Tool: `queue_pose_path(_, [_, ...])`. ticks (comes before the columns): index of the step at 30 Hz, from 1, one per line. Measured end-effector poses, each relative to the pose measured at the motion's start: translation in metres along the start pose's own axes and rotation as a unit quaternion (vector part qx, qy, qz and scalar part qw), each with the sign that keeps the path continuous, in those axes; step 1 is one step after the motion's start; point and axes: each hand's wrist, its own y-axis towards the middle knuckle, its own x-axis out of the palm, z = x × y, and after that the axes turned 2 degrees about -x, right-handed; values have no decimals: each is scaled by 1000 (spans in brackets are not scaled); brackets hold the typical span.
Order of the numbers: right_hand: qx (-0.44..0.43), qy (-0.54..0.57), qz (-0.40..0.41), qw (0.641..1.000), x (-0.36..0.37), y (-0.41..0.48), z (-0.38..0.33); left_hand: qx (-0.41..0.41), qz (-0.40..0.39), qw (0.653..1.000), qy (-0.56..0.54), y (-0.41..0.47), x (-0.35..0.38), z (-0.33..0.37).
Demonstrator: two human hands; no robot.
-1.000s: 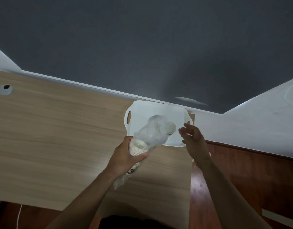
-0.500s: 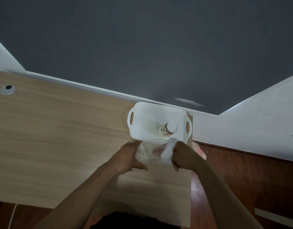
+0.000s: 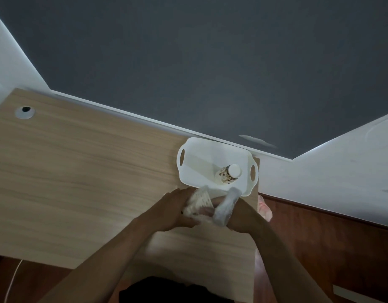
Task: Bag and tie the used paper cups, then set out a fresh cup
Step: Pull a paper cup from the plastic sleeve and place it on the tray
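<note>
Tying step in hand. Both hands are together over the near right part of the tabletop [image 3: 79, 171], just in front of the tray [image 3: 195, 158].

Left hand [image 3: 177, 209] is closed around the bag [image 3: 199, 203] where the used cups sit; ribbed cup walls show through the plastic. Right hand [image 3: 239, 215] is closed on the bag's loose end, a twisted strip of plastic [image 3: 224, 205] that runs up from the fist toward the tray edge. No knot visible; the fingers hide the spot where one would form, so I can't tell how far the tie has got.

Fresh cup [image 3: 229, 174] stands in the right half of the tray, patterned wall, white top, apart from both hands. By the look of it, not yet set out.

Judgement: bagging done, tie in progress, cup step pending.

Next move probably needs:
- keep twist tight, left hand pinning the cups so they don't slide out
- loop the tail round and pull through, then cinch
- put bag down, free a hand, lift cup from tray onto tabletop

Risk: thin plastic, tail may slip or tear if yanked.
</note>
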Motion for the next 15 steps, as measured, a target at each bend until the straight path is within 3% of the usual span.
queue_pose_path(3, [51,-67,54,995,-8,-7,-2,-40,-4,998,-38,0,-4,-8])
queue_pose_path(6, [2,17,89,996,-13,-14,-11,-65,-10,997,-34,2,-4,-13])
queue_pose_path(11, [1,124,148,981,-19,-33,-22,-79,29,996,-18,4,-10,-22])
queue_pose_path(15, [-8,229,156,961,-22,-40,-26,-140,58,987,-45,-1,-11,-41])
